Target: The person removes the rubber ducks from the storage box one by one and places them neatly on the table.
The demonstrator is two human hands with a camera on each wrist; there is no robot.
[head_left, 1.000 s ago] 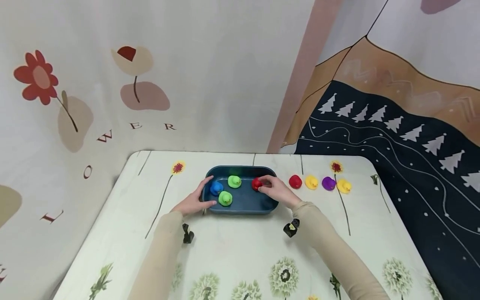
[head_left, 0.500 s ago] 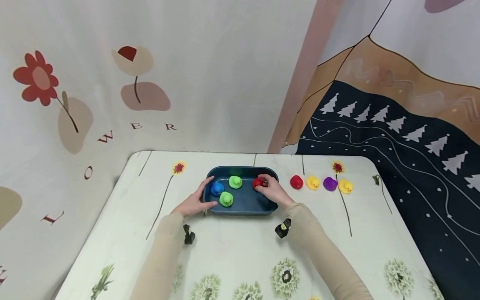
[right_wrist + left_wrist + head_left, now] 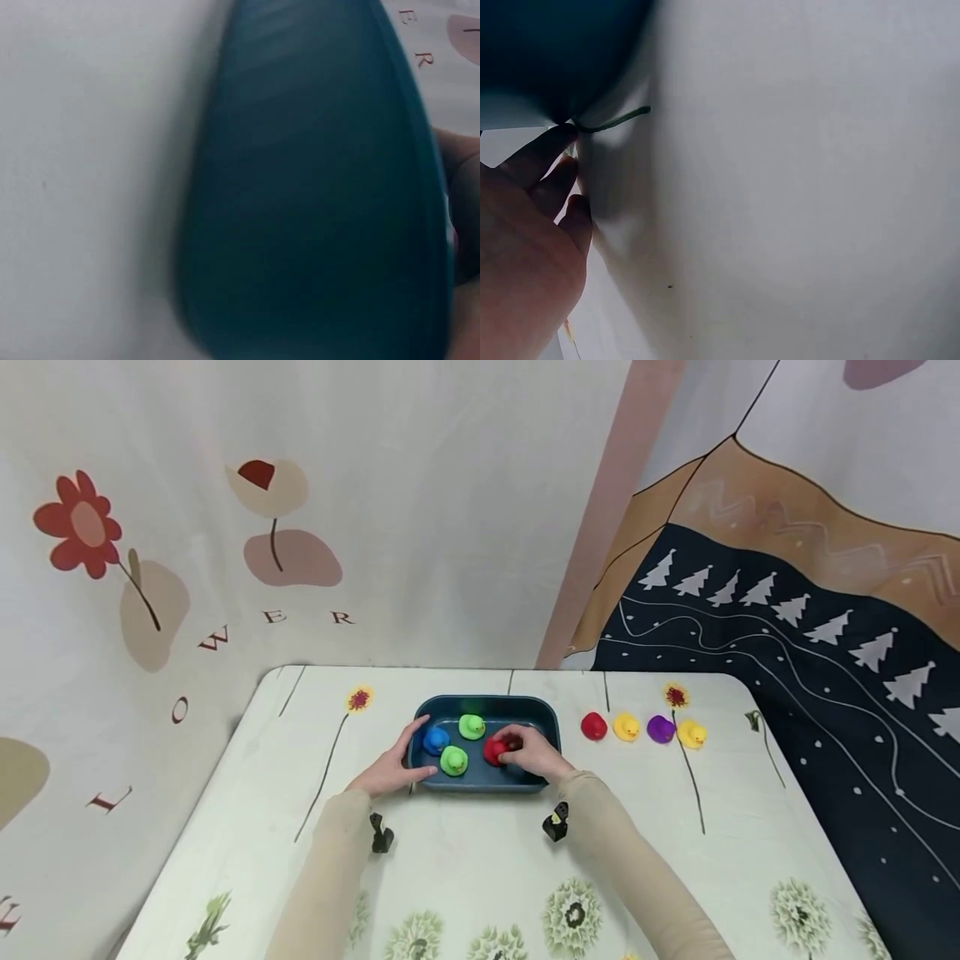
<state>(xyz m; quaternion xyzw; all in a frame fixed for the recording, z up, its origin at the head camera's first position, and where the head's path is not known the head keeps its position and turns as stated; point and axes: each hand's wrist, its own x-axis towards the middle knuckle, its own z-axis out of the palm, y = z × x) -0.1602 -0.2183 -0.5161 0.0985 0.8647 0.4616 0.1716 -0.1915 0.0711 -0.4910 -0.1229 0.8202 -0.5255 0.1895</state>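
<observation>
Your left hand [image 3: 386,770], fingers spread, touches the tray [image 3: 483,782]; your right hand [image 3: 531,753] pinches a red duck [image 3: 493,752] inside. Three ducks [image 3: 453,762] sit there; four ducks [image 3: 626,727] lie outside.

In the head view, my right hand [image 3: 534,754] covers one side of the red toy [image 3: 492,750] I pinch. From my right wrist, the blurred tray [image 3: 315,180] seems to hide nearly all of that toy, and the right edge crops my hand. My left wrist view cuts off both the tray's dim underside and my left hand [image 3: 532,255].
</observation>
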